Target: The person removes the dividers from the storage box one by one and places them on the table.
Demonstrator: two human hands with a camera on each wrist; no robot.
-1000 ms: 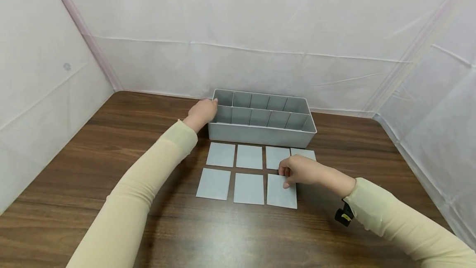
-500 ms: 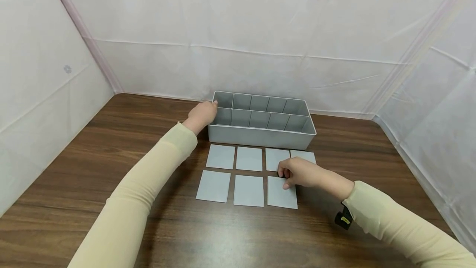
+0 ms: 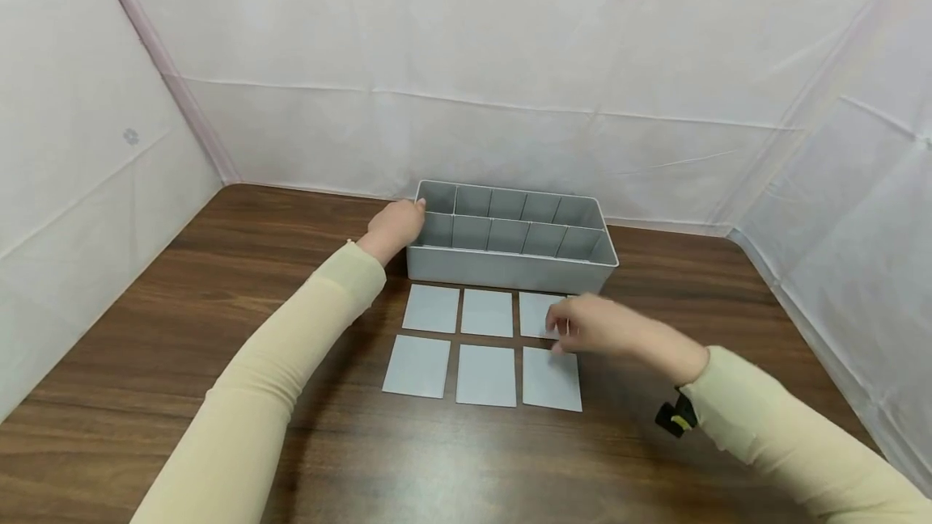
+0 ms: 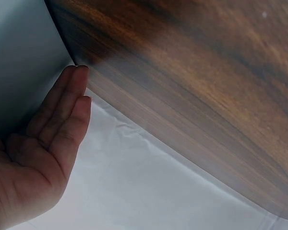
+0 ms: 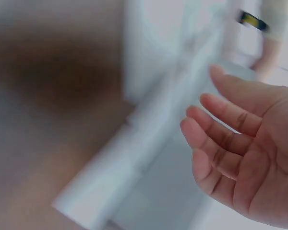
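Note:
A grey divided bin [image 3: 510, 273] stands at the back of the wooden table [image 3: 218, 306]. My left hand [image 3: 396, 226] rests on the bin's left end. In the left wrist view its fingers [image 4: 62, 110] lie straight and flat against the grey wall [image 4: 19, 62]. Several pale grey square tiles [image 3: 486, 312] lie in two rows in front of the bin. My right hand [image 3: 582, 326] hovers, blurred, over the right end of the rows. In the right wrist view that hand [image 5: 240, 158] shows loosely bent fingers with nothing in them. It hides the tile at the far right of the back row.
White sheeting walls [image 3: 466, 63] close the table in at the back and on both sides. A black and yellow strap [image 3: 673, 417] sits at my right wrist. Bare wood lies to the left of the tiles and along the near edge.
My right hand has lifted off the front right tile and moved slightly toward the bin. My left hand and the bin have stayed put.

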